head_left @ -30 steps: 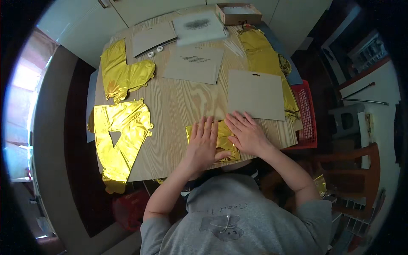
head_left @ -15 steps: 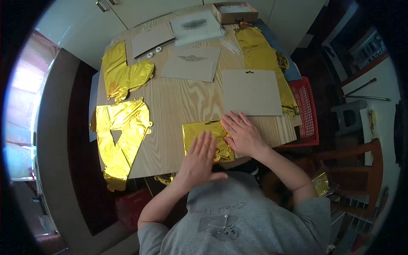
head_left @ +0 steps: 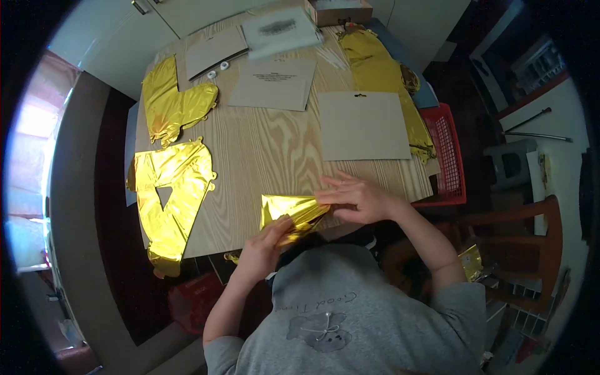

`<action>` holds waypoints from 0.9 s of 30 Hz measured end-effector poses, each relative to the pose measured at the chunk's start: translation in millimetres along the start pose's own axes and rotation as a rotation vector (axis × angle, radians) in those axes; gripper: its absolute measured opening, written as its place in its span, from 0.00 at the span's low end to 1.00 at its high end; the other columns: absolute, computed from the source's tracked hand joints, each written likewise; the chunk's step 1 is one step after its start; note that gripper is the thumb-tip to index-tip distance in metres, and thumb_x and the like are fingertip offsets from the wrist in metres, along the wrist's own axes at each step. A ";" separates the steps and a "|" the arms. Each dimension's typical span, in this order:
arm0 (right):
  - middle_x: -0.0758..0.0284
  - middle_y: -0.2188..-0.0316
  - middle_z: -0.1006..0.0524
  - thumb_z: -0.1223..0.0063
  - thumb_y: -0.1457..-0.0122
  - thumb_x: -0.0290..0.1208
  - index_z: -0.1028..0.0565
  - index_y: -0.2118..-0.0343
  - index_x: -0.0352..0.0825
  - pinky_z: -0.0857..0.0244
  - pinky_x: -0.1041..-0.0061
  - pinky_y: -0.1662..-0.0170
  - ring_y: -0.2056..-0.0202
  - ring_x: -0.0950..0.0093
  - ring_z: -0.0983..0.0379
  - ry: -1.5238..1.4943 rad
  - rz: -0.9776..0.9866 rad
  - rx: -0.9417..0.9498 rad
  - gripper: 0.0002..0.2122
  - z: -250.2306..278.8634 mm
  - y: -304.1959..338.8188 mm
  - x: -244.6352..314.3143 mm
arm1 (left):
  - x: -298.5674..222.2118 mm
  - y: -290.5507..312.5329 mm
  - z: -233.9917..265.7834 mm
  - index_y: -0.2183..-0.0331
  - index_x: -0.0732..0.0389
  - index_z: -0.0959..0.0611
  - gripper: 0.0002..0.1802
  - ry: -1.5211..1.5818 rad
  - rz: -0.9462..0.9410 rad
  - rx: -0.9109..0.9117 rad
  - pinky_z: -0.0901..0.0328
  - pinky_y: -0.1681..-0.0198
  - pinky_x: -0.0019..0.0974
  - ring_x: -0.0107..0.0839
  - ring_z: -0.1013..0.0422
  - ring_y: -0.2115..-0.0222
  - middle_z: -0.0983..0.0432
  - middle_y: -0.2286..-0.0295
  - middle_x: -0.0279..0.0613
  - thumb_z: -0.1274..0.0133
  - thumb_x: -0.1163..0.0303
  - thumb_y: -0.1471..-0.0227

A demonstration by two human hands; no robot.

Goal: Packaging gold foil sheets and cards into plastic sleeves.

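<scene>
At the table's front edge lies a folded gold foil balloon (head_left: 282, 206), shiny and creased, its near part lifting toward my body. My left hand (head_left: 262, 242) grips its lower left side, fingers lying over the foil and the thumb hidden. My right hand (head_left: 359, 199) holds its upper right corner near the fingertips, with some fingers stretched out above it. Beyond that hand a blank grey card (head_left: 364, 127) with a hang slot lies flat. Two flat gold foil balloons, an upper one (head_left: 172, 103) and a lower one (head_left: 181, 169), lie along the table's left side.
More gold foil balloons (head_left: 372, 62) lie at the right, partly under the card. Farther back are printed card (head_left: 272, 87), another card (head_left: 215, 53), a clear plastic bag (head_left: 281, 34), white sticks (head_left: 332, 57), ribbon rolls (head_left: 224, 65) and a cardboard box (head_left: 340, 15). A red basket (head_left: 450, 156) stands right.
The gold foil balloon has gone from lying flat to bent and lifted at its near side. My left hand has moved down and left, closing on it; my right hand has turned onto its corner.
</scene>
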State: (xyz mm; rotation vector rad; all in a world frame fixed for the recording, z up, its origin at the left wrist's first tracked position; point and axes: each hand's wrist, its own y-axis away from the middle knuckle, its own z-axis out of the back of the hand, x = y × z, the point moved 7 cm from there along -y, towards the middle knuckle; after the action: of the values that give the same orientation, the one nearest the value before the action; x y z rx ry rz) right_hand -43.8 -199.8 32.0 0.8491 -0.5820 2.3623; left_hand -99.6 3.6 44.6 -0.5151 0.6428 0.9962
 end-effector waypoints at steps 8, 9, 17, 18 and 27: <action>0.66 0.63 0.20 0.43 0.44 0.31 0.23 0.55 0.35 0.30 0.75 0.61 0.66 0.73 0.23 -0.401 -0.223 -0.028 0.13 35.1 -34.7 31.3 | 14.5 11.6 18.7 0.51 0.67 0.28 0.17 1.075 0.315 0.034 0.34 0.61 0.30 0.25 0.30 0.63 0.26 0.60 0.37 0.58 0.67 0.37; 0.66 0.65 0.20 0.44 0.43 0.32 0.23 0.57 0.34 0.30 0.76 0.62 0.67 0.75 0.24 -0.480 -0.265 -0.006 0.13 33.5 -38.4 28.0 | 16.8 11.4 16.0 0.50 0.66 0.29 0.18 1.139 0.390 0.028 0.34 0.58 0.32 0.26 0.30 0.61 0.27 0.59 0.38 0.58 0.67 0.38; 0.70 0.71 0.21 0.47 0.40 0.32 0.21 0.62 0.27 0.32 0.83 0.66 0.70 0.83 0.27 -0.797 -0.506 0.379 0.12 40.3 -66.4 28.5 | 21.3 15.4 14.8 0.53 0.66 0.26 0.17 1.112 0.390 0.102 0.35 0.58 0.31 0.26 0.30 0.61 0.26 0.61 0.36 0.57 0.66 0.37; 0.70 0.72 0.21 0.46 0.41 0.32 0.21 0.62 0.28 0.33 0.83 0.67 0.71 0.84 0.27 -0.738 -0.507 0.411 0.12 40.5 -69.2 28.9 | 18.3 15.0 17.2 0.54 0.67 0.26 0.16 1.085 0.373 0.081 0.35 0.59 0.28 0.23 0.31 0.62 0.26 0.62 0.34 0.59 0.66 0.37; 0.68 0.76 0.20 0.42 0.46 0.32 0.19 0.65 0.33 0.35 0.81 0.70 0.74 0.83 0.26 -0.374 -0.323 0.469 0.09 47.3 -88.6 46.4 | 12.5 17.5 33.7 0.66 0.66 0.26 0.11 0.763 0.307 0.052 0.38 0.73 0.30 0.19 0.37 0.75 0.33 0.78 0.28 0.58 0.67 0.37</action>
State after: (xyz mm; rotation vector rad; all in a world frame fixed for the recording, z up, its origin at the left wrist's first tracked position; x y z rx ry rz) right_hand 2.6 -143.3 115.0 1.4894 -0.0079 2.0753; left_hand -101.6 41.3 57.8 -0.7716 1.4584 1.0565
